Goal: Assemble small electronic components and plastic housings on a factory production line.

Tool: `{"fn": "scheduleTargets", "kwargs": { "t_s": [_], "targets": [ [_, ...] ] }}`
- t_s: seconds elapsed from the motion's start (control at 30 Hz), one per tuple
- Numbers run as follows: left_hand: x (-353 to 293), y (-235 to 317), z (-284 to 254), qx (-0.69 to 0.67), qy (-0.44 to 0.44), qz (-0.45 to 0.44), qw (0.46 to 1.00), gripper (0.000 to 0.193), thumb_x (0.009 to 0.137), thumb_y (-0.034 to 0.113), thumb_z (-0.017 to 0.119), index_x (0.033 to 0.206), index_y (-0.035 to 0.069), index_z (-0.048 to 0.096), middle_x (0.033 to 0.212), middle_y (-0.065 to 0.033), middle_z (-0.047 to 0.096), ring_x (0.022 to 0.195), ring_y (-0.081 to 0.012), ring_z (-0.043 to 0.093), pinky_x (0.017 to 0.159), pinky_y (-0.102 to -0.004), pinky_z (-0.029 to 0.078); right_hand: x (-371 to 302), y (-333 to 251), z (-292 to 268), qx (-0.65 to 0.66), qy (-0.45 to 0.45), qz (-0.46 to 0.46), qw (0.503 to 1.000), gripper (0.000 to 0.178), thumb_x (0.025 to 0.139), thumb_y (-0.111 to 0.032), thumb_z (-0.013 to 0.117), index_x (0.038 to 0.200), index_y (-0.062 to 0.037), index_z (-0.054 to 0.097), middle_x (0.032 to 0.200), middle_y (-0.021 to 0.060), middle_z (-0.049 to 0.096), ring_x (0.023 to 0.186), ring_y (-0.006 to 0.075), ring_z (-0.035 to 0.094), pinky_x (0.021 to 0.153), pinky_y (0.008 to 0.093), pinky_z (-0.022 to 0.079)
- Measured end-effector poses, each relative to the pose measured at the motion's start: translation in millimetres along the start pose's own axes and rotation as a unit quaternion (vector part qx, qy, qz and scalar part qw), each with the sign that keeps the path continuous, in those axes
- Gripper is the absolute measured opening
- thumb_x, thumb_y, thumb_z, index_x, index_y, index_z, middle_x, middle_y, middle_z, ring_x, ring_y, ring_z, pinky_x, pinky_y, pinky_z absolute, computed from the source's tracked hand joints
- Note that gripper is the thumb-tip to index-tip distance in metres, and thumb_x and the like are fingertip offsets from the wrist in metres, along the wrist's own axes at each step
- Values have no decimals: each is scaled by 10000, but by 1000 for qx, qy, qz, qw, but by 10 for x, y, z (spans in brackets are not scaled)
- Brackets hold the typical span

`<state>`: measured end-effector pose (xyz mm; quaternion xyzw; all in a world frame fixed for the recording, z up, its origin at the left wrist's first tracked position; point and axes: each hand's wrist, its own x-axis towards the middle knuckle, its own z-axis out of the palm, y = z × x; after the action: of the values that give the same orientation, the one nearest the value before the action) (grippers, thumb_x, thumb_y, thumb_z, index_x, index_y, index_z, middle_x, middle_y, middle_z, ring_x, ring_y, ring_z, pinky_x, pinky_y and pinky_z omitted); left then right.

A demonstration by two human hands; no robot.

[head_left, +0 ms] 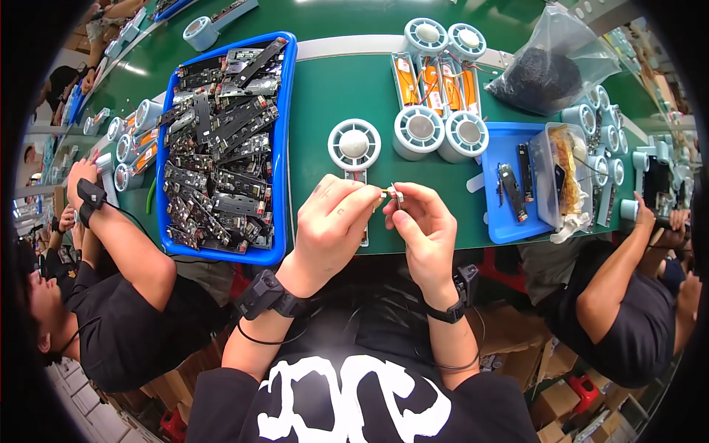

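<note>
My left hand (329, 225) is closed in a pinch on thin coloured wires at its fingertips. Opposite it, my right hand (428, 230) pinches a small white connector (399, 197) between thumb and forefinger. The fingertips of both hands nearly meet. Just beyond them on the table lies a light-blue handheld fan housing (354, 145), round head away from me; my hands cover part of its long handle. Where the wires run is hidden by my fingers.
A blue tray (284, 159) heaped with black circuit boards stands at left. Several fan housings (419, 133) with orange battery packs (432, 85) lie at back right, near a clear bag (557, 74) of dark pieces. A smaller blue tray (506, 229) holds a clear box (550, 173). Co-workers sit on both sides.
</note>
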<state>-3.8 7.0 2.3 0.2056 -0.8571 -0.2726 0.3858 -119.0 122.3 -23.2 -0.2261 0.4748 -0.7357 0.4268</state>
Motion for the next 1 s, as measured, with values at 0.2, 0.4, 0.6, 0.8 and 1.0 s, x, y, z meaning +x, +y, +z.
{"fn": "scheduleTargets", "kwargs": {
  "t_s": [0.2,0.4,0.6,0.8,1.0],
  "targets": [
    [50,37,-65,29,-42,-3,999,165,827,-66,723,967,12,685,863,-99,656,774,-256,626,649,-332,514,18,52,9,-70,5,-83,994,350,923,96,638,1268,46,607,1175,142,657,1034,177,652,894,311,544],
    [65,51,-115,-19,-37,-35,998,144,855,-62,695,978,6,666,875,-108,644,783,-265,616,663,-334,501,39,122,-33,-96,14,-142,985,382,884,141,667,1254,54,623,1241,170,649,1093,211,659,953,328,541],
    [45,39,-93,-85,-56,-66,993,153,840,-53,690,979,-1,653,887,-113,646,800,-306,593,686,-378,496,89,94,-55,-179,-26,-211,961,372,819,159,717,1173,49,683,1242,202,669,1097,235,671,946,335,552],
    [44,17,-99,-107,-57,-116,986,109,853,-43,681,952,-3,659,854,-107,643,789,-282,594,679,-371,491,104,82,-81,-226,-30,-232,945,386,777,177,731,1133,27,716,1185,212,699,1050,238,688,866,311,572],
    [55,20,-107,-184,-84,-210,957,65,866,-35,665,923,-4,663,825,-110,632,773,-264,589,664,-358,478,126,67,-86,-239,-37,-234,941,391,763,185,734,1118,21,728,1158,206,717,1007,239,700,822,287,571]
  ]
}}
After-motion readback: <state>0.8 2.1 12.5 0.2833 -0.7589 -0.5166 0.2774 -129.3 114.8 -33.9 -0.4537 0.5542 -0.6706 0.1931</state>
